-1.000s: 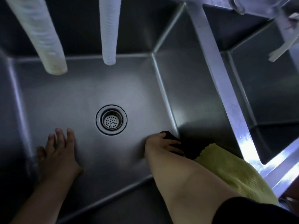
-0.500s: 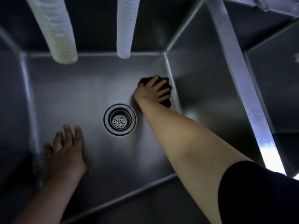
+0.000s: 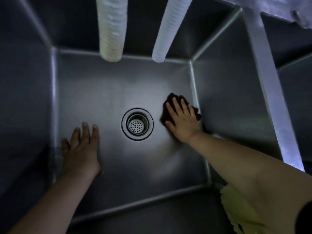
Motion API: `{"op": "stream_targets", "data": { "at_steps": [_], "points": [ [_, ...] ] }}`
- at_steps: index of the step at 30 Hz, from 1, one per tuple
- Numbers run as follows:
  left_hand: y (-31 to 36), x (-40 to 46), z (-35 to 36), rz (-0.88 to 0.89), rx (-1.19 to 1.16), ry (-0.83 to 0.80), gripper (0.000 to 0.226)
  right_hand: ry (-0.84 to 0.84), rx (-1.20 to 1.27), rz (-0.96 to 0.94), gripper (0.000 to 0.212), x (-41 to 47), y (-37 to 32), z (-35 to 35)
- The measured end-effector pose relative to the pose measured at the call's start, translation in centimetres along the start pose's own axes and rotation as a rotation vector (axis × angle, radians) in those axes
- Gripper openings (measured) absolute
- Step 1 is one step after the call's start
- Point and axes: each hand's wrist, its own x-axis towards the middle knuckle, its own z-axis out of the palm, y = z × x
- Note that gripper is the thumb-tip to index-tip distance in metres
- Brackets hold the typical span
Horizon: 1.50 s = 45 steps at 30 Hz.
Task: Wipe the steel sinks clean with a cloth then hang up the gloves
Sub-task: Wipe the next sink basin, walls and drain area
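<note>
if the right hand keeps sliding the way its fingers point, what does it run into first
The right hand, pressing the dark cloth flat on the sink floor, points toward the far wall. Bare floor lies ahead, so it would likely meet the back wall near the right corner; the white hose seems to hang above.

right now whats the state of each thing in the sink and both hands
dark cloth: flat on the sink floor under the right hand
right hand: fingers straight, pressing the cloth
left hand: flat on the sink floor, holding nothing
drain strainer: seated, uncovered
two hoses: hanging, no water visible
</note>
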Motion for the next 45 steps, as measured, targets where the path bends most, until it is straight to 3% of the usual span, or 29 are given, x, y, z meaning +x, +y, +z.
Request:
{"op": "stream_targets", "data": {
  "at_steps": [4, 7, 15, 20, 28, 31, 34, 38, 45],
  "points": [
    [-0.1, 0.2, 0.2, -0.006, -0.029, -0.021, 0.14, 0.039, 0.133, 0.265, 0.069, 5.3, -1.7, -1.1],
    [-0.1, 0.3, 0.2, -0.011, -0.051, -0.032, 0.141, 0.066, 0.169, 0.32, 0.069, 8.5, -5.4, -2.2],
    [-0.4, 0.6, 0.7, -0.012, -0.058, -0.021, 0.145, 0.119, 0.141, -0.217, 0.068, 8.3, -19.6, -3.6],
    [-0.5, 0.6, 0.8, -0.01, -0.097, -0.014, 0.145, 0.13, 0.04, -0.394, 0.067, 10.4, -16.9, -4.5],
    [-0.1, 0.5, 1.0, -0.005, -0.056, -0.018, 0.136, 0.146, 0.107, 0.111, 0.069, 7.9, -2.6, -2.4],
    [-0.1, 0.4, 0.6, -0.009, -0.047, -0.041, 0.133, 0.113, 0.049, 0.177, 0.071, 6.4, 1.4, -1.9],
    [-0.1, 0.4, 0.4, -0.019, -0.052, -0.062, 0.139, 0.109, 0.073, 0.226, 0.071, 8.1, 2.2, -2.3],
    [-0.2, 0.8, 0.9, -0.039, -0.06, -0.066, 0.144, 0.153, 0.184, 0.49, 0.072, 12.1, 0.7, -3.6],
    [0.0, 0.9, 0.9, -0.059, -0.099, -0.011, 0.119, 0.148, 0.469, 0.796, 0.073, 17.6, -2.5, -6.9]
  ]
}}
